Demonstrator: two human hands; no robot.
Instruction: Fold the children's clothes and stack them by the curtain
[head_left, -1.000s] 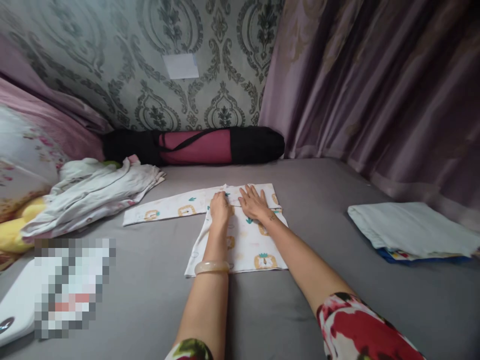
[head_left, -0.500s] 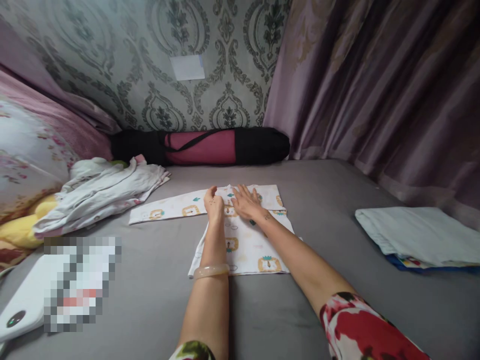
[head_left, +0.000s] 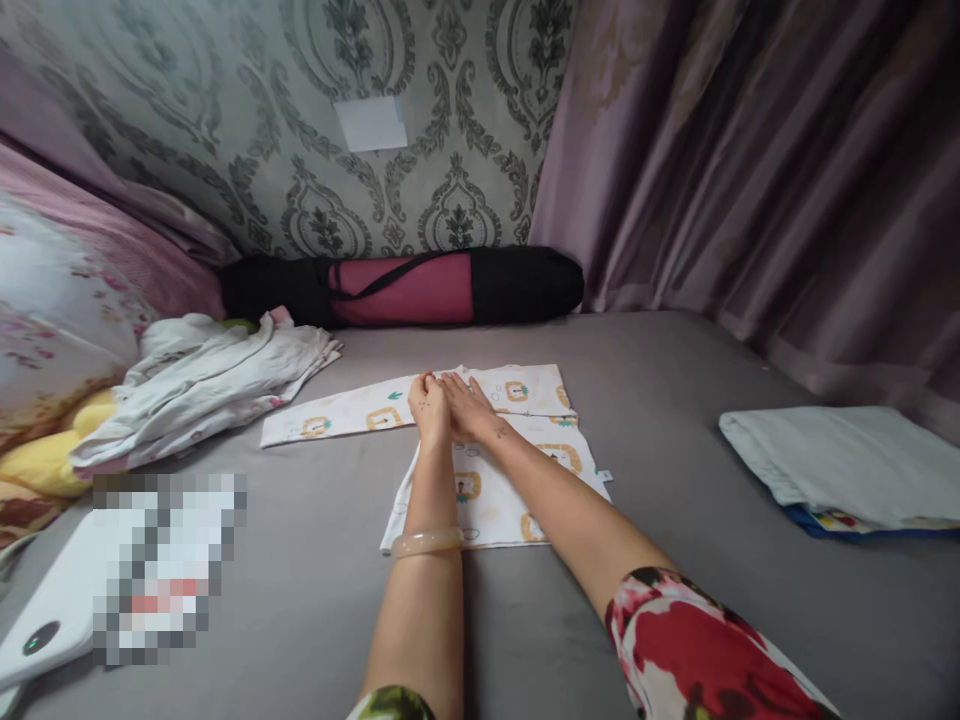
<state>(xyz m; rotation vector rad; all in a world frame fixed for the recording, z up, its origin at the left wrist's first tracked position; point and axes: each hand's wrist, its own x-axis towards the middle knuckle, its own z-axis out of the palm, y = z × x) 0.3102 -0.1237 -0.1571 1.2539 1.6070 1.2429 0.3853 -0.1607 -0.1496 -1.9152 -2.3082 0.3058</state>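
Note:
A small white garment [head_left: 499,508] printed with orange lions lies on the grey sheet in the middle. One long sleeve stretches out to the left, and the upper part is folded across the body. My left hand [head_left: 430,408] stands on its edge on the cloth near the sleeve's inner end, its fingers turned in and mostly hidden. Right beside it, my right hand [head_left: 466,405] lies palm down on the folded part with fingers extended, its fingertips close against my left hand.
Crumpled pale clothes [head_left: 202,385] and a yellow plush item [head_left: 45,450] lie at the left. A white device [head_left: 56,590] is nearer. A black and maroon bag [head_left: 405,290] lies along the wall. Folded cloth [head_left: 847,460] rests at the right.
My right hand has slid left over the folded cloth until it is beside my left hand. My left hand has stayed almost in place. The view has shifted slightly.

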